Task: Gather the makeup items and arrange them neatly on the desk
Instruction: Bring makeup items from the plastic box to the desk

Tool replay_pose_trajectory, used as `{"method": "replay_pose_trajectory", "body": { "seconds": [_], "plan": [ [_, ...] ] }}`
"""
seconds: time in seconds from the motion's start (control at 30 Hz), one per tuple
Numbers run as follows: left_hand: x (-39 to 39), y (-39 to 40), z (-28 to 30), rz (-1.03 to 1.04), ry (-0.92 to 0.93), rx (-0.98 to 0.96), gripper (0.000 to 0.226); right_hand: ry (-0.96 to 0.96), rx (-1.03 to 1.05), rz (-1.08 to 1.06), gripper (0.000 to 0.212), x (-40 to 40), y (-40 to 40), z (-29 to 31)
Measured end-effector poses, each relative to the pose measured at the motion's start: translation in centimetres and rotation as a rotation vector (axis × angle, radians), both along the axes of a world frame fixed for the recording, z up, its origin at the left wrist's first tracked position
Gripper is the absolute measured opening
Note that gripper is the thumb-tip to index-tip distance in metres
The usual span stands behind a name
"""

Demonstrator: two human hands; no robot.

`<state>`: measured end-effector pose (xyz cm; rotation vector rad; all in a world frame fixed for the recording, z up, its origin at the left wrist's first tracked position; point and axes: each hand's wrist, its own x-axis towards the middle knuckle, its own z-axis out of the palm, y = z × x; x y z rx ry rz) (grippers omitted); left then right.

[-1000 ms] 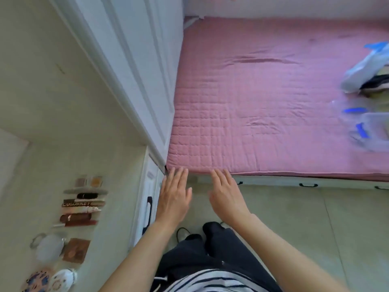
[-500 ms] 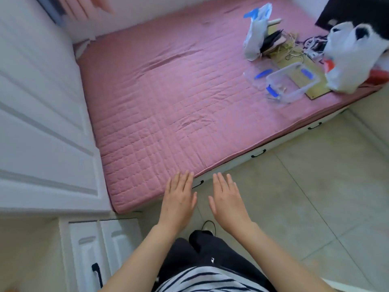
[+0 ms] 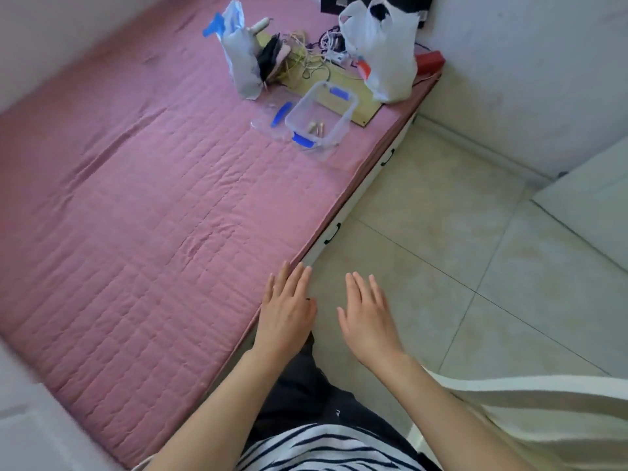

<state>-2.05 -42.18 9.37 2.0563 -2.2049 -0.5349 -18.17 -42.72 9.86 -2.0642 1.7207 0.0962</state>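
Observation:
My left hand [image 3: 286, 309] and my right hand [image 3: 367, 317] are held out side by side, palms down, fingers straight, holding nothing. The left hand hovers over the near edge of the pink quilted bed [image 3: 136, 205]; the right is over the tiled floor. A clear plastic box [image 3: 319, 115] with blue clips stands far across the bed, with a few small pale tubes [image 3: 316, 127] lying in it. Its clear lid [image 3: 272, 117] lies beside it to the left. The desk and its rows of makeup are out of view.
Behind the box lie a white plastic bag [image 3: 380, 52], a grey-blue bag [image 3: 239, 59], tangled cables [image 3: 316, 59] and a yellow board [image 3: 363, 103]. The bed base has black drawer handles [image 3: 332, 233]. Pale floor tiles [image 3: 441, 253] spread right; a white cabinet edge [image 3: 30, 433] is at the lower left.
The view has swung right, away from the desk and its makeup rows, across the bed to the clear box and bags. Both hands have stayed out in front, flat and holding nothing.

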Motion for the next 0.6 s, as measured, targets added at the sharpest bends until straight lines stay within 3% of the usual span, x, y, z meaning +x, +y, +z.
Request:
{"method": "replay_pose_trajectory", "body": {
  "seconds": [0.23, 0.6],
  "plan": [
    [-1.6, -9.9, 0.3, -0.222, 0.042, -0.031, 0.053, 0.018, 0.007, -0.211, 0.064, -1.5, -6.5, 0.0],
    [-2.7, -25.0, 0.9, -0.38, 0.047, -0.051, 0.05, 0.009, -0.018, -0.494, 0.061, -4.1, -18.2, 1.1]
  ]
}}
